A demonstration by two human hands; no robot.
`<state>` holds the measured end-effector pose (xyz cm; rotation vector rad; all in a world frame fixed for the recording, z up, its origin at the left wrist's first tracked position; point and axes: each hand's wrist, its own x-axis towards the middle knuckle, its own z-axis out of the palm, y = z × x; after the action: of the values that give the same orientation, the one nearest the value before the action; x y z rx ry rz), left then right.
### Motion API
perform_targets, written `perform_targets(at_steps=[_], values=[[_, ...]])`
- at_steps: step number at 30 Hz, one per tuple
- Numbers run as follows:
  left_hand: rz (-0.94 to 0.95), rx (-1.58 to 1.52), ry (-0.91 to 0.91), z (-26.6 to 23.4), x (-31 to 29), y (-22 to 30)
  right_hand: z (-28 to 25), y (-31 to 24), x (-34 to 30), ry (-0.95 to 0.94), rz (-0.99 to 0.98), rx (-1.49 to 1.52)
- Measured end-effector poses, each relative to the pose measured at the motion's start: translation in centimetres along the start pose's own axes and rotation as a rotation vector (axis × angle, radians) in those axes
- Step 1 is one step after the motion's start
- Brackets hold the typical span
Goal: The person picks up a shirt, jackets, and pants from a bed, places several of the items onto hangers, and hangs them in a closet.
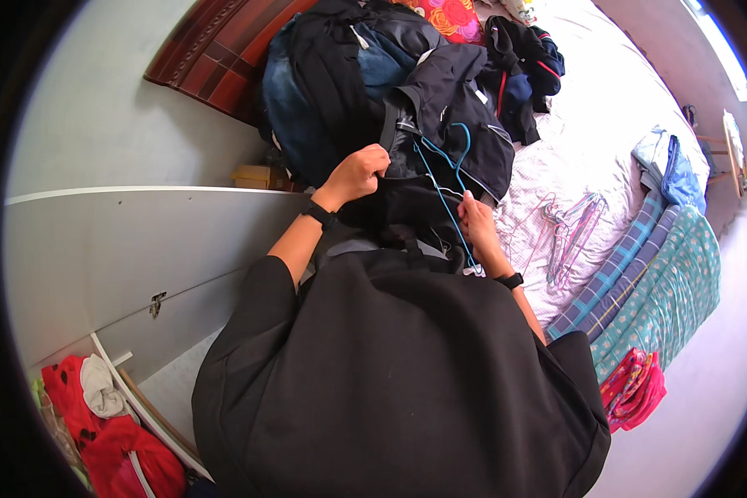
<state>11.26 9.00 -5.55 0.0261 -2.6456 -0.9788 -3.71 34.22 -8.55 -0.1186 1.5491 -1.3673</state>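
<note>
My left hand point(358, 176) is closed on the edge of a black jacket point(473, 141), near its collar. The jacket has a grey lining and thin pale piping, and it lies partly over other dark clothes. My right hand point(478, 222) grips a blue wire hanger point(441, 189) along one side, thumb uppermost. The hanger's hook points away from me, over the jacket. Part of the hanger lies against the jacket's opening; I cannot tell how far inside it is. Dark cloth hangs below both hands, close to my body.
Dark clothes and blue jeans point(286, 100) are heaped at the far side. Several loose wire hangers point(568, 232) lie on the white bed point(589, 100). Folded bedding point(664, 274) lines the bed's right edge. At left stands a grey panel point(124, 257), with red clothing point(133, 456) below.
</note>
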Motion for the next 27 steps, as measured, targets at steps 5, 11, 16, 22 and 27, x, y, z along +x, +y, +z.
perform_targets(at_steps=[5, 11, 16, 22, 27], values=[[0.070, -0.040, 0.047, 0.4, 0.9, 1.0, 0.0, 2.2, 2.9, 0.117, -0.124, -0.099], [0.073, -0.087, 0.033, 1.4, 1.1, 2.8, 2.2, 1.3, 4.6, 0.301, -0.395, -0.333], [0.132, -0.129, 0.005, 1.8, 1.6, 5.1, 3.4, -1.5, 6.9, 0.334, -0.387, -0.224], [0.184, -0.236, 0.026, 2.7, 3.5, 8.1, 4.1, -3.5, 12.4, 0.395, -0.491, -0.108], [0.194, -0.186, -0.022, 1.5, 3.8, 7.1, 3.7, -6.1, 12.9, 0.081, -0.233, 0.346]])
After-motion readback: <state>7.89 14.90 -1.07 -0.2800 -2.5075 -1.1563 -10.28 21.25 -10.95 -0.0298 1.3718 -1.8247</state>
